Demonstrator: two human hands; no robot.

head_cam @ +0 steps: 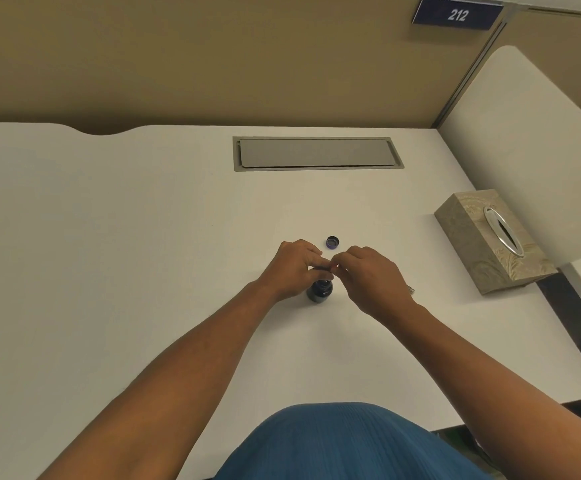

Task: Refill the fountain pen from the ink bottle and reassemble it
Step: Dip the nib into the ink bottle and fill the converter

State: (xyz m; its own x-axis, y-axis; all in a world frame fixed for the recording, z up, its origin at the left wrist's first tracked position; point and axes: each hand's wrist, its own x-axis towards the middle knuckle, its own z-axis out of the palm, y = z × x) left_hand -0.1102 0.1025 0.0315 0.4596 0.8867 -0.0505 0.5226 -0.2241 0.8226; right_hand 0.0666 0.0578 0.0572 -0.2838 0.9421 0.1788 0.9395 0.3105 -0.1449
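Where both hands meet above the open ink bottle (320,291) on the desk (143,237): left hand (290,268) and right hand (368,278), fingertips pinched on a small pen part, mostly hidden. Cap (332,242) just beyond. Tissue box (493,240) right.

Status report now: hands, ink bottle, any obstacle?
Left hand and right hand pinch a small part above open ink bottle. Cap lies behind. No obstacle.

The ink bottle (320,292) is standing upright and open on the white desk, dark and small. Its round cap (332,242) is lying apart behind it, inside facing up. The pen is mostly hiding between the fingers above the bottle
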